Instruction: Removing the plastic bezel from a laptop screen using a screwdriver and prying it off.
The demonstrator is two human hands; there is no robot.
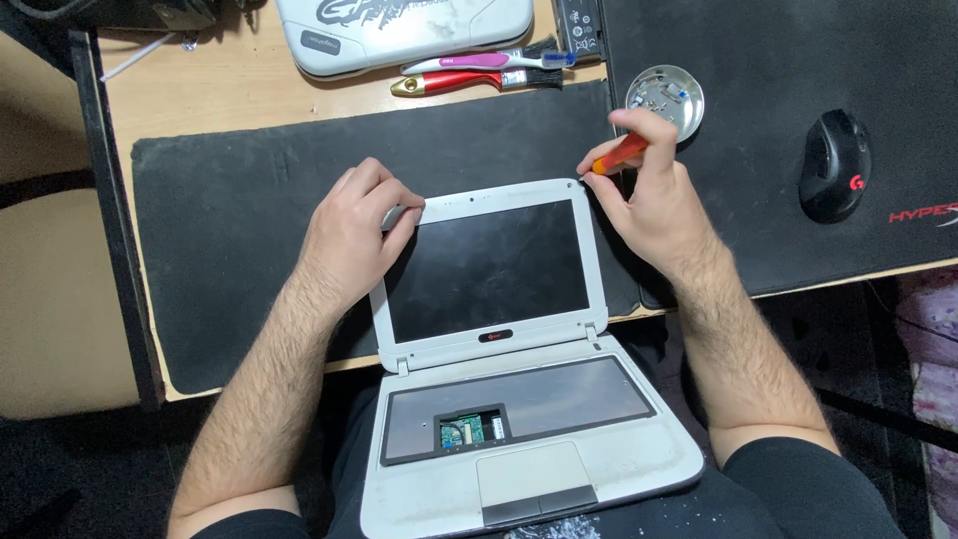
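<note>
Right hand (654,195) hides most of orange screwdriver (621,155) at laptop (499,299) corner

Bare mat (230,230) left; screw dish (665,100) crowds right.

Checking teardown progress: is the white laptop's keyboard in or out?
Out: the white laptop shows a bare grey tray where keys belong, with a green circuit board exposed.

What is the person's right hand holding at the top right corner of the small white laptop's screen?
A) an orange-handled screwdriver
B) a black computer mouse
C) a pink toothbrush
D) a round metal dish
A: the right hand grips an orange-handled screwdriver with its tip at the top right corner of the laptop's screen frame.
</note>
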